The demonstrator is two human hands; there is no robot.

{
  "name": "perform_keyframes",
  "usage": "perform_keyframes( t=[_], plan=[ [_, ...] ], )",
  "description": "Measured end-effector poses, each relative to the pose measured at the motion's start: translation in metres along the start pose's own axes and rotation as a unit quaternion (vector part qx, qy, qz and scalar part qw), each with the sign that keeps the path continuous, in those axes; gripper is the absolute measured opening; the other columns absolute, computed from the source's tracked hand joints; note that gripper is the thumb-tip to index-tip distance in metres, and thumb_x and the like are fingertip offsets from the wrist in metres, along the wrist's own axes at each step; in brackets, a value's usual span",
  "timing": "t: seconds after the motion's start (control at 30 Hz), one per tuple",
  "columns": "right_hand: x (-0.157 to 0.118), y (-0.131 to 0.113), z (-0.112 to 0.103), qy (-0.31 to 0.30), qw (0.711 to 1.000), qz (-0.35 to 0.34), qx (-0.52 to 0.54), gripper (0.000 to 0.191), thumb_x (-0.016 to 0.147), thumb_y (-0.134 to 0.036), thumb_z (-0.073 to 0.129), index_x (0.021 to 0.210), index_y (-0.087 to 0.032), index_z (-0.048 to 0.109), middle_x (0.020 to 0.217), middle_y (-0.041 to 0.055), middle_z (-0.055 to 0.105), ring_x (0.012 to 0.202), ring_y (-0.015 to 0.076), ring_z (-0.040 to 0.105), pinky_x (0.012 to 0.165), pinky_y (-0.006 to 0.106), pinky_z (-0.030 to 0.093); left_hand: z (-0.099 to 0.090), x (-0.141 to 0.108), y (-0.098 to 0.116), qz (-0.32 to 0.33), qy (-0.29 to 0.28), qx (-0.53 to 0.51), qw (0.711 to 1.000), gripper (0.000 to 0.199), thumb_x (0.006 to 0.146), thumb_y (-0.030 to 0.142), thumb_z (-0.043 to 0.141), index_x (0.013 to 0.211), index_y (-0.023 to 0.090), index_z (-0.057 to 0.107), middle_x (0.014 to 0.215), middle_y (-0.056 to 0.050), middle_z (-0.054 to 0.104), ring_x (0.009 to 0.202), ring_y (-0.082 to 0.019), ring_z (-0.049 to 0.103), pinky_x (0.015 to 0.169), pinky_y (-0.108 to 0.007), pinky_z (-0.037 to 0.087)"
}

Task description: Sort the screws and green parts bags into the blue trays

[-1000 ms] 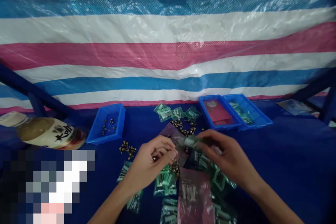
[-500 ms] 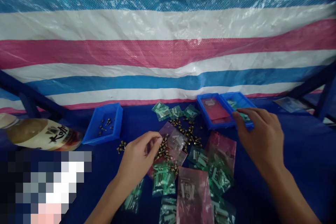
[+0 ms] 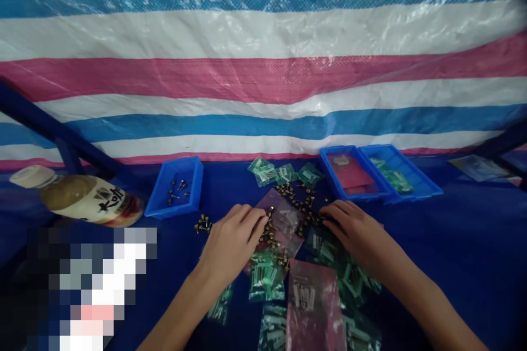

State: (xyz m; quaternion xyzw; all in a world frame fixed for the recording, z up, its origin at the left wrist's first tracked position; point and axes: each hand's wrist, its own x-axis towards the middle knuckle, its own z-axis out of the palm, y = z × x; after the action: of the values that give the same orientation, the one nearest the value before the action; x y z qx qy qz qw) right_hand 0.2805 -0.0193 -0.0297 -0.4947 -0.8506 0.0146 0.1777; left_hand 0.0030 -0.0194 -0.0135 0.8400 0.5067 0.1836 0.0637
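Note:
My left hand (image 3: 236, 236) is over the brass-coloured screws (image 3: 269, 236), thumb and forefinger pinched together, with a small screw showing at the fingertips. My right hand (image 3: 356, 227) reaches in from the other side with its fingers curved and a little apart, close to more screws (image 3: 307, 205); nothing shows in it. Between the hands lies a pinkish clear bag (image 3: 287, 218) with pale parts inside. Nearer me are green-tinted bags (image 3: 267, 277) of white pieces and a pink bag (image 3: 315, 307). My right hand partly covers other bags.
A blue tray (image 3: 195, 184) with a few screws stands left, beside a bottle (image 3: 82, 197) lying tilted. Two blue trays at back right hold a pink sheet (image 3: 349, 175) and green bags (image 3: 393, 175). Small green bags (image 3: 284, 174) lie between. Striped sheeting (image 3: 263, 82) hangs behind.
My right hand has moved left and down from the green-bag tray to beside the screws. My left hand stays over the screws. The view has shifted slightly, so things sit further right.

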Motion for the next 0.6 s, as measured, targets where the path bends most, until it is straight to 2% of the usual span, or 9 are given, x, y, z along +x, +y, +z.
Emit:
perform_keyframes(
  t=[0.27, 0.37, 0.47, 0.53, 0.6],
  plan=[
    [0.001, 0.001, 0.001, -0.006, 0.998, 0.052, 0.043, 0.010, 0.091, -0.014, 0.052, 0.087, -0.020, 0.059, 0.087, 0.0034, 0.063, 0.080, 0.0175, 0.063, 0.068, 0.029, 0.050, 0.002, 0.000, 0.004, 0.006, -0.017, -0.012, 1.000, 0.025, 0.101, 0.028, 0.040, 0.102, 0.021, 0.064, 0.095, -0.004, 0.067, 0.091, -0.020, 0.059, 0.077, -0.034, 0.053],
    [0.000, 0.003, 0.003, 0.003, 0.998, 0.049, 0.046, 0.015, 0.093, -0.015, 0.050, 0.102, -0.019, 0.060, 0.094, 0.0051, 0.065, 0.086, 0.0185, 0.064, 0.073, 0.031, 0.052, 0.002, 0.000, 0.006, 0.005, -0.025, -0.017, 1.000, 0.025, 0.101, 0.028, 0.040, 0.102, 0.021, 0.064, 0.095, -0.004, 0.067, 0.091, -0.021, 0.059, 0.077, -0.034, 0.053],
    [-0.001, 0.003, 0.002, 0.044, 0.997, 0.029, 0.058, 0.023, 0.096, -0.020, 0.048, 0.116, -0.020, 0.060, 0.103, 0.0079, 0.065, 0.094, 0.0210, 0.064, 0.081, 0.035, 0.052, 0.003, -0.001, 0.008, 0.009, -0.017, -0.024, 1.000, 0.024, 0.101, 0.027, 0.040, 0.103, 0.020, 0.064, 0.095, -0.004, 0.066, 0.091, -0.020, 0.059, 0.079, -0.035, 0.053],
    [-0.001, -0.002, 0.000, 0.064, 0.993, 0.023, 0.094, 0.021, 0.096, -0.025, 0.049, 0.113, -0.022, 0.062, 0.107, 0.0075, 0.066, 0.096, 0.0210, 0.065, 0.081, 0.033, 0.053, 0.004, -0.001, 0.008, 0.022, 0.000, -0.029, 0.999, 0.024, 0.101, 0.028, 0.041, 0.103, 0.020, 0.063, 0.094, -0.004, 0.066, 0.091, -0.020, 0.059, 0.080, -0.034, 0.053],
    [-0.001, -0.011, -0.003, 0.057, 0.986, 0.033, 0.151, 0.018, 0.095, -0.030, 0.053, 0.108, -0.024, 0.064, 0.107, 0.0053, 0.067, 0.095, 0.0196, 0.066, 0.080, 0.030, 0.054, 0.005, -0.002, 0.010, 0.046, 0.013, -0.030, 0.998, 0.024, 0.101, 0.031, 0.042, 0.102, 0.019, 0.063, 0.093, -0.004, 0.066, 0.088, -0.019, 0.059, 0.080, -0.033, 0.053]
  ],
)
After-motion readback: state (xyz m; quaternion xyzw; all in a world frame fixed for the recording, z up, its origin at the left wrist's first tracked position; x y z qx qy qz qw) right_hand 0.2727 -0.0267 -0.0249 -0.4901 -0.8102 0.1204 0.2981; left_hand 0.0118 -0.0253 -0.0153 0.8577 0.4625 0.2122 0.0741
